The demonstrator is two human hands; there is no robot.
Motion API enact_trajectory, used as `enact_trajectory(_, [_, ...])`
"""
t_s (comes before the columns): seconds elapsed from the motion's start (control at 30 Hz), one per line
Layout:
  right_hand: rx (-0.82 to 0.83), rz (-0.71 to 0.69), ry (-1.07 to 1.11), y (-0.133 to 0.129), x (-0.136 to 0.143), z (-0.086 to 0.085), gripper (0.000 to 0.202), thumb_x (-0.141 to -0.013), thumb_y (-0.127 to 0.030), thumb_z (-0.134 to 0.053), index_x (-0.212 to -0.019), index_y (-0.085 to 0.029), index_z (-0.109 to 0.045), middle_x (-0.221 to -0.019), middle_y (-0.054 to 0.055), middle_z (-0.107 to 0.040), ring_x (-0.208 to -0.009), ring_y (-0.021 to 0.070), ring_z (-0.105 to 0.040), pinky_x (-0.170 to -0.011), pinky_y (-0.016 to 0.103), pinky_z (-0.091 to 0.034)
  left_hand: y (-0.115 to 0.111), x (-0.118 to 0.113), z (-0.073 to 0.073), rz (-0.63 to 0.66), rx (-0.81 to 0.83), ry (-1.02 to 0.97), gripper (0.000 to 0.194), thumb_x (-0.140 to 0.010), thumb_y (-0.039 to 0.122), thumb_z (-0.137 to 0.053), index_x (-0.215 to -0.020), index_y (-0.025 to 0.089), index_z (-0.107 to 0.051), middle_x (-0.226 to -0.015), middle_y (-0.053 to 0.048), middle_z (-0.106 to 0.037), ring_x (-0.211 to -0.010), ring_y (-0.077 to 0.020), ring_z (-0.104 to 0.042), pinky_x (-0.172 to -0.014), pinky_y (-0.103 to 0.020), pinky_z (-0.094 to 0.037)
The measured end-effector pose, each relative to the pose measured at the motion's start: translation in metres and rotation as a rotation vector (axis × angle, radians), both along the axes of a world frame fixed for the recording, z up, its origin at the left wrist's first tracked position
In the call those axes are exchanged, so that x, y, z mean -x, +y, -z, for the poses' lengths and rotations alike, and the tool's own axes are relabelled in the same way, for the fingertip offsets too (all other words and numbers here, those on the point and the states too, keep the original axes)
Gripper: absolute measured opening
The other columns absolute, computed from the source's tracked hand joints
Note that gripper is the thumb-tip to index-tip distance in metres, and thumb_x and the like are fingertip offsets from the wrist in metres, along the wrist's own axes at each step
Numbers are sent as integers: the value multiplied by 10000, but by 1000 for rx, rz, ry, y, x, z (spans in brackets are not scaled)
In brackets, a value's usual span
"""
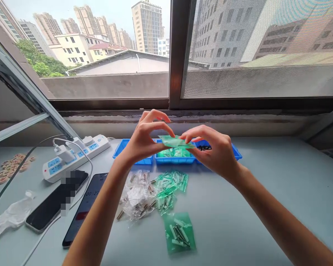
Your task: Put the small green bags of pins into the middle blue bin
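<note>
A small green plastic bag [174, 142] is stretched between my two hands, above the middle blue bin [175, 160]. My left hand [148, 136] pinches its left end with thumb and finger. At its right end, my right hand [215, 149] grips it between thumb and fingers. Below on the table lies a filled green bag [180, 232] with dark screws and white plugs inside. Behind it is a pile of green bags [170, 184], beside clear bags [138, 197] with metal pins.
Blue bins stand left [147, 161] and right [235, 152] of the middle one; the right holds black parts [204, 147]. At left are a power strip [77, 157], two phones [55, 203] [84, 210], cables, crumpled plastic [12, 218] and wooden pieces [9, 170].
</note>
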State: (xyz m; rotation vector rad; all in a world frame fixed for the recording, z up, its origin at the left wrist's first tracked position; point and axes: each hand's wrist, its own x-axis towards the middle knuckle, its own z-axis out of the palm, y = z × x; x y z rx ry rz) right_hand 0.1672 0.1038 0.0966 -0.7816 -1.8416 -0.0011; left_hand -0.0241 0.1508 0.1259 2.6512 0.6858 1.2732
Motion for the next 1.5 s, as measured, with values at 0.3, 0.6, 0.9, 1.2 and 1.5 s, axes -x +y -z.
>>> enact_trajectory(0.3, [499, 22, 259, 8, -8, -2, 327, -831, -395, -618, -1104, -216, -587, -689, -8, -626, -607, 157, -623, -506, 252, -484, -1, 0, -3, -68, 323, 74, 456, -892, 489, -501, -611, 165, -655, -721, -36, -592, -684, -140, -525, -674, -270, -401])
enact_trajectory(0.6, [671, 350, -237, 41, -25, 36, 231, -828, -272, -524, -908, -227, -736, -807, 24, -732, -735, 212, -652, -647, 310, -486, 7, 13, -1, -190, 349, 223, 357, -861, 444, -512, -710, 153, -651, -734, -30, -625, -643, -127, -529, -598, -238, -374])
enact_trajectory(0.9, [848, 309, -351, 38, -21, 39, 257, -845, -260, -532, -984, -202, -741, -953, 52, -739, -866, 240, -671, -730, 321, -502, 4, 10, -1, -176, 485, 356, 339, -847, 439, -523, -689, 157, -623, -674, -12, -601, -615, -129, -521, -552, -236, -355])
enact_trajectory(1.2, [591, 323, -705, 26, -2, 34, 300, -936, -340, -482, -1069, -191, -705, -1162, 102, -652, -1074, 271, -585, -946, 422, -376, 3, 9, 0, -161, 494, 355, 378, -821, 506, -523, -697, 161, -616, -680, -17, -603, -620, -133, -525, -553, -234, -373])
enact_trajectory(1.5, [672, 316, -903, 19, 8, 33, 370, -968, -369, -426, -972, -156, -729, -1050, 121, -696, -1010, 271, -614, -1008, 457, -277, 4, 12, -1, -173, 473, 364, 353, -834, 470, -519, -722, 156, -636, -696, -23, -616, -626, -133, -536, -551, -227, -377])
